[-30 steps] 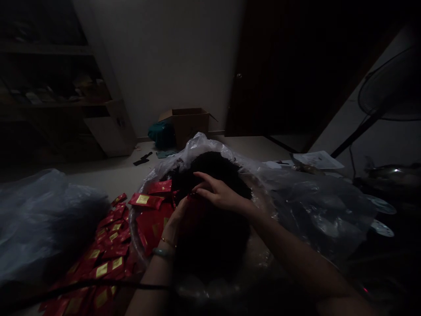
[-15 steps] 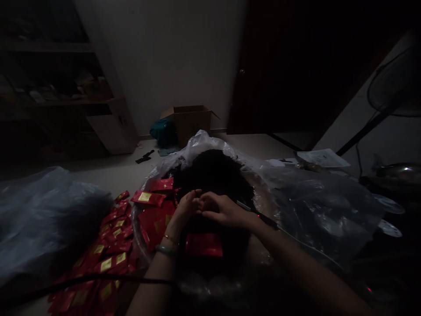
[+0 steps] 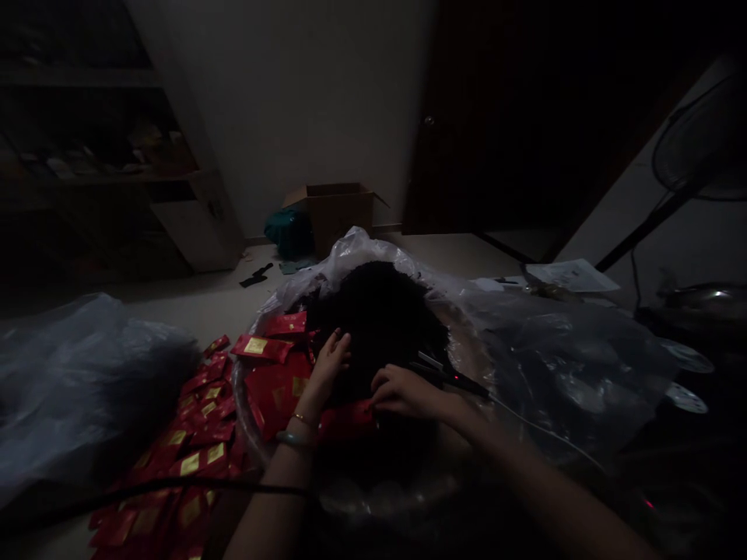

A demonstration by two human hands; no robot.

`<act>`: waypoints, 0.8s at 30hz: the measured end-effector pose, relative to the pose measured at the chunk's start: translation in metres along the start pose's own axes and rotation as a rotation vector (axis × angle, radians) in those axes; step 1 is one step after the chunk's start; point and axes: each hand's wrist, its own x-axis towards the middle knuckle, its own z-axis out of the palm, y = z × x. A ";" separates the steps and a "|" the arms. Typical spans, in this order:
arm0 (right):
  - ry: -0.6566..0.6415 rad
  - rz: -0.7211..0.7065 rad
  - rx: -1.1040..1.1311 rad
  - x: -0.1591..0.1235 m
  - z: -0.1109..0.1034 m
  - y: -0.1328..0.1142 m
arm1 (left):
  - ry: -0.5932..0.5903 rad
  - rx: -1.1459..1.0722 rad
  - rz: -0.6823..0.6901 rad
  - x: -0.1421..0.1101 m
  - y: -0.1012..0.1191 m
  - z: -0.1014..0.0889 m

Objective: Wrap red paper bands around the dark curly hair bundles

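Observation:
My right hand (image 3: 405, 393) pinches the right edge of a red packet (image 3: 345, 418), which lies low in front of a heap of dark, loose material (image 3: 379, 311). Above the packet, my left hand (image 3: 331, 359) is raised with its fingers apart and nothing visible in them. More red packets with gold labels (image 3: 257, 348) rest at the left side of the plastic-lined round container (image 3: 239, 389). Just beyond my right hand lies a black clamp-like device (image 3: 461, 379) with a red light and a pale cord.
A pile of red packets (image 3: 190, 465) spreads on the left beside a large clear plastic bag (image 3: 87, 373). Plastic sheeting (image 3: 560, 365) covers the right. Behind stand a cardboard box (image 3: 341, 214) and a teal bag (image 3: 289, 233); a fan (image 3: 700, 148) is at right.
My hands, together above the packet before, have separated. The right hand has come down onto the packet's edge, and the packet has shifted left and up. The left hand's fingers have spread.

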 end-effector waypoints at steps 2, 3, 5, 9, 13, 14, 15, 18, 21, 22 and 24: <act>0.079 0.032 0.126 0.009 -0.005 0.005 | -0.058 0.021 0.038 0.004 -0.005 -0.002; 0.107 0.072 0.174 0.012 -0.010 0.007 | -0.122 0.026 0.039 0.007 -0.007 -0.003; 0.104 0.155 0.236 0.014 -0.018 0.006 | -0.269 0.041 0.004 0.012 -0.012 -0.004; -0.070 0.081 0.271 0.007 -0.021 0.001 | -0.367 0.080 -0.036 0.020 -0.017 -0.004; -0.107 0.013 0.147 0.002 -0.011 -0.003 | -0.314 0.097 -0.038 0.020 -0.015 -0.006; -0.099 0.028 0.136 0.003 -0.008 -0.003 | -0.307 0.102 -0.034 0.019 -0.014 -0.007; -0.085 0.049 0.137 0.004 -0.004 -0.002 | -0.301 0.107 -0.031 0.018 -0.013 -0.007; -0.025 0.123 0.153 0.011 0.004 0.002 | -0.294 0.132 -0.026 0.014 -0.012 -0.007; 0.016 0.154 0.142 0.015 0.011 0.005 | -0.309 0.132 -0.054 0.010 -0.013 -0.005; 0.014 0.139 0.121 0.016 0.013 0.006 | -0.314 0.125 -0.063 0.009 -0.013 -0.005; 0.003 0.097 0.047 0.018 0.018 0.007 | -0.313 0.112 -0.074 0.008 -0.014 -0.004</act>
